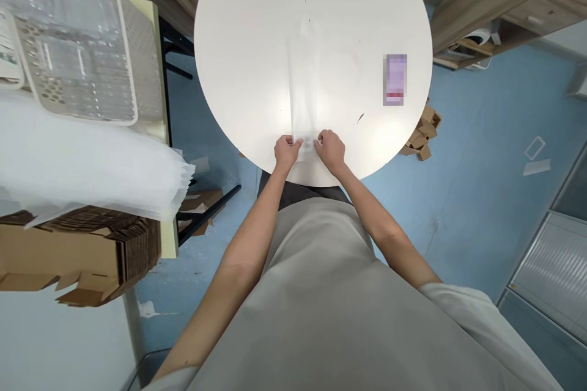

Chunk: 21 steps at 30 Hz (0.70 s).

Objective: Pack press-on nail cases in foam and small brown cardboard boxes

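A thin translucent white sheet (303,85), long and narrow, lies flat on the round white table (247,30) and runs away from me. At its near end, my left hand (287,149) is closed in a pinch on the left edge. My right hand (331,149) has its fingers bent and closed at the right edge of the same end, thumb and forefinger together. Between the two hands a faint greyish, see-through shape (307,142) shows on or under the sheet; what it is I cannot make out.
On the table's right side lies a blurred purple item (395,79). To the left, a shelf bears a white basket (131,43) of clear plastic containers, a stack of white sheets (92,162) and flattened cardboard boxes (132,256). Cardboard pieces (422,134) lie on the floor at right.
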Available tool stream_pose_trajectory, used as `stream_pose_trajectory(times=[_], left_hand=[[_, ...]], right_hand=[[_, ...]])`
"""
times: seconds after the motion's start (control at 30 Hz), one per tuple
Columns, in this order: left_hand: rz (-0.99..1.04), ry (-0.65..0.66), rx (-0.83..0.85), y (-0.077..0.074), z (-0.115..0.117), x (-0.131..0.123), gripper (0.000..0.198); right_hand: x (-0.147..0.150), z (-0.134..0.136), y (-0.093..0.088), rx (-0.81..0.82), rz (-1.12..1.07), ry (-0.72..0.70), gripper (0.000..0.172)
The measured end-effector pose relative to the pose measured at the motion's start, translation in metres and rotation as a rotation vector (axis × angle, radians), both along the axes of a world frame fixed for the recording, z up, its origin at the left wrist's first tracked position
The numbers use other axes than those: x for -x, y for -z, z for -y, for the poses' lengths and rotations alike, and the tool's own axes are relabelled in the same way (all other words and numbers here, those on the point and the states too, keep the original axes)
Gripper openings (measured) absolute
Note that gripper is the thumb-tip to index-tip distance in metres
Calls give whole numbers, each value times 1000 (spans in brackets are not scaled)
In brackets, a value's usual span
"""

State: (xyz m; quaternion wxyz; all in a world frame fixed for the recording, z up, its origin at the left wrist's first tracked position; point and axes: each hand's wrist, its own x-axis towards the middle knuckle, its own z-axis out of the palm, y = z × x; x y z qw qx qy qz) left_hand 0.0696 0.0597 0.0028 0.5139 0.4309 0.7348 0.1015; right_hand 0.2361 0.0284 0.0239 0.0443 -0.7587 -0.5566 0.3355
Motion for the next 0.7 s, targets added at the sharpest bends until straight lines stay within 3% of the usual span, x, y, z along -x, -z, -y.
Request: stream_pose_trajectory(times=[0.1,0.2,0.27,0.4,0.47,0.6,0.7], left_hand=[[26,-15,27,2,-1,6,28],[43,-47,74,4,-4,12,30],[40,-53,93,5,-6,16,30],[-35,48,85,0,-4,19,38],[-130,160,-12,-8,-1,18,43],[-124,509,-337,-23,2,16,42],[19,736,-374,-24,-4,21,48]], right_hand=[[3,1,-2,-189,-103,-248,46],[7,3,4,-182,-207,-533,97],[8,7,10,-134,-203,-623,116],[8,20,20,-104,-136,-611,100],[7,27,21,-110,-125,-601,93],[9,35,21,-106,-110,-609,96],[10,37,20,-76,-90,-615,97]])
